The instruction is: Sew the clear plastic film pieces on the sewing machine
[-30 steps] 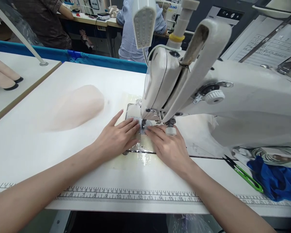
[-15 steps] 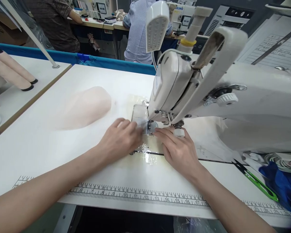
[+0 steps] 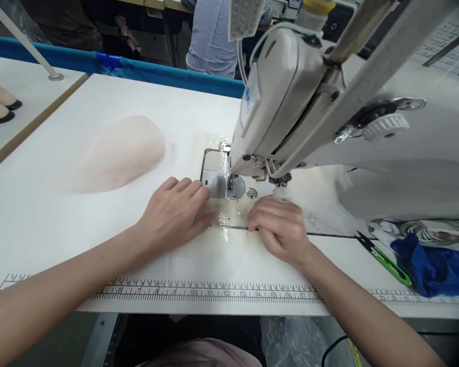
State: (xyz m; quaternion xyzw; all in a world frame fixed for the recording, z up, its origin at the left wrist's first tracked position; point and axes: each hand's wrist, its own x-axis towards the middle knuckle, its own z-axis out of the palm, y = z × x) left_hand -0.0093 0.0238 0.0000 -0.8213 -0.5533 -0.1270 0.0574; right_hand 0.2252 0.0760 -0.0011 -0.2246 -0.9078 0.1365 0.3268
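A sewing machine [image 3: 279,97] stands over the white table, its presser foot [image 3: 231,182] above a shiny needle plate [image 3: 218,184]. My left hand [image 3: 174,209] rests palm down at the plate's left edge, thumb apart from the lightly bent fingers, with nothing visible in it. To the right of the plate, my right hand [image 3: 279,224] has its fingers curled together, low over the table near a small round metal disc [image 3: 251,193]. What its fingertips hold, if anything, is hidden. Clear, glossy tape [image 3: 225,219] covers the surface between my hands.
A pale, thin fabric piece [image 3: 126,153] lies on the left. Green-handled thread snips [image 3: 386,260] and a blue cloth [image 3: 424,265] are at the right. A printed ruler [image 3: 210,293] runs along the front edge. Beyond the blue rail [image 3: 176,76] sits a person in a striped shirt [image 3: 212,41].
My left hand has drawn back leftward from the presser foot. The right hand has moved down, away from the foot, and its fingers have curled. The view has tilted down and closer.
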